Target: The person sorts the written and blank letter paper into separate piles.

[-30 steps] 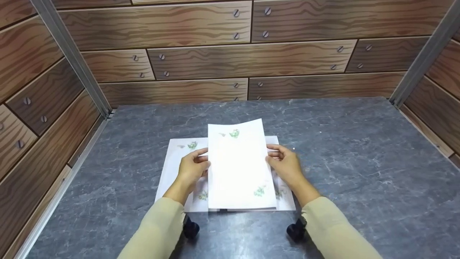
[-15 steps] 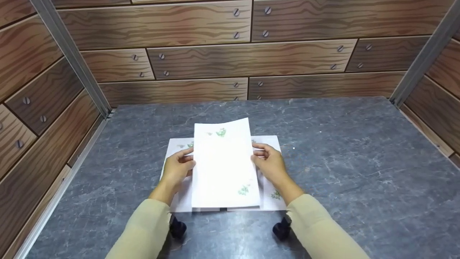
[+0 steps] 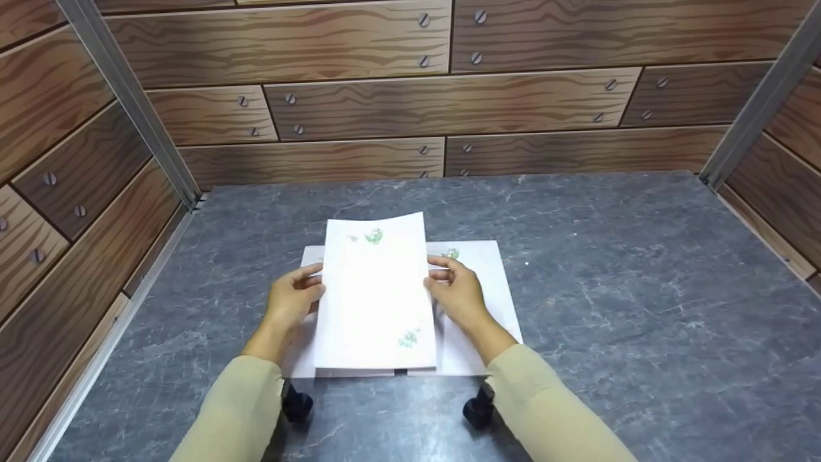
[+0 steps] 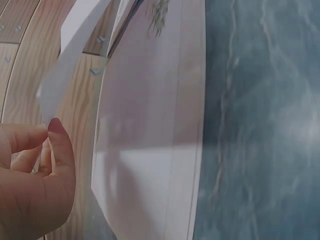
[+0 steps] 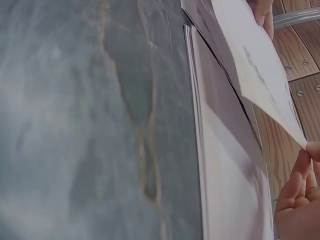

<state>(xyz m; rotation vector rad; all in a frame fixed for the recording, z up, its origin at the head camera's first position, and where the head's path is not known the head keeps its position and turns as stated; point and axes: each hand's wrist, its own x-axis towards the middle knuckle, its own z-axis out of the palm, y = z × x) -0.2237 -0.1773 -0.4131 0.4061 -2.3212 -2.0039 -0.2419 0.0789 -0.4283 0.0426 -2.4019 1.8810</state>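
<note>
A white sheet of paper with small green plant prints hangs raised and slightly bowed. My left hand pinches its left edge between thumb and fingers, and my right hand pinches the right edge. Beneath lie two white paper stacks side by side with a narrow dark gap: the left stack is mostly covered by the sheet, while the right stack shows more. In the left wrist view the sheet curves up from the fingertips. The right wrist view shows its corner lifted above both stacks.
A grey marbled tabletop surrounds the stacks. Wood-plank printed walls stand at the back and sides, with metal posts in the corners. Small white specks dot the table right of the stacks.
Both hands have carried the sheet leftward, from over the middle of the two stacks to mostly over the left one. More of the right stack is uncovered. The grip looks the same.
</note>
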